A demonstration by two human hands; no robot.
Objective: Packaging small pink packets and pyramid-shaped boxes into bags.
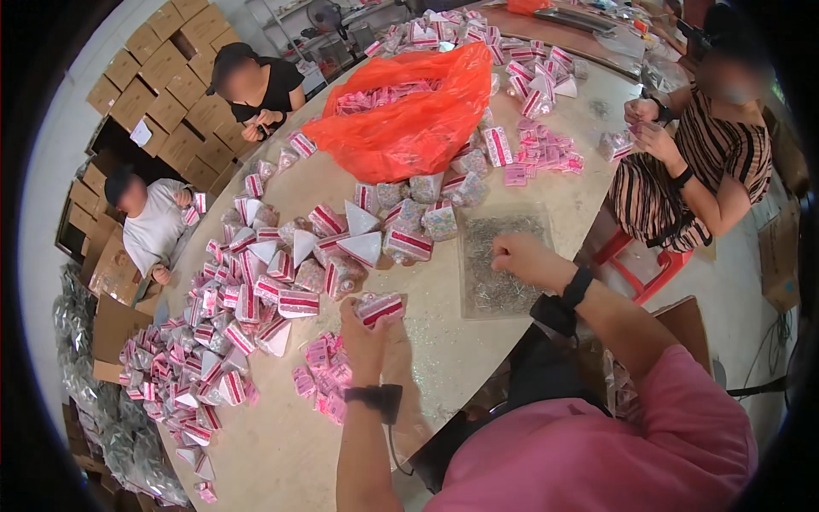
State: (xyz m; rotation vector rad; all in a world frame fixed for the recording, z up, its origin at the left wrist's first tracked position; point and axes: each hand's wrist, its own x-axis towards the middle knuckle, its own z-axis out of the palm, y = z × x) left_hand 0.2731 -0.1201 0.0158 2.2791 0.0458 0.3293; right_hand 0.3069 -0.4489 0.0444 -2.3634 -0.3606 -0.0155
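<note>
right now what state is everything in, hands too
left hand: holding a slice
slice: held, off the pile
right hand: fingers curled over tray; whether it holds anything, unclear
tray: open, pins inside
pins: loose, jumbled
bag: open, pink contents showing
cards: loose, scattered
other slices: heaped
cartons: stacked

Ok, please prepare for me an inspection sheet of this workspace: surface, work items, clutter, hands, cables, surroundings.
Surface: pale table, shiny specks scattered near its middle.
Work items: cake-slice-shaped piece in hand; clear tray of small metal pins; pink cards.
Clutter: large heap of similar pieces; open red plastic bag, pink items inside.
Hands: left hand grips the piece; right hand is bunched above the tray, anything held too small to tell.
Cables: thin cable below the left wristband.
Surroundings: three other people around the table; stacked cartons.
</note>
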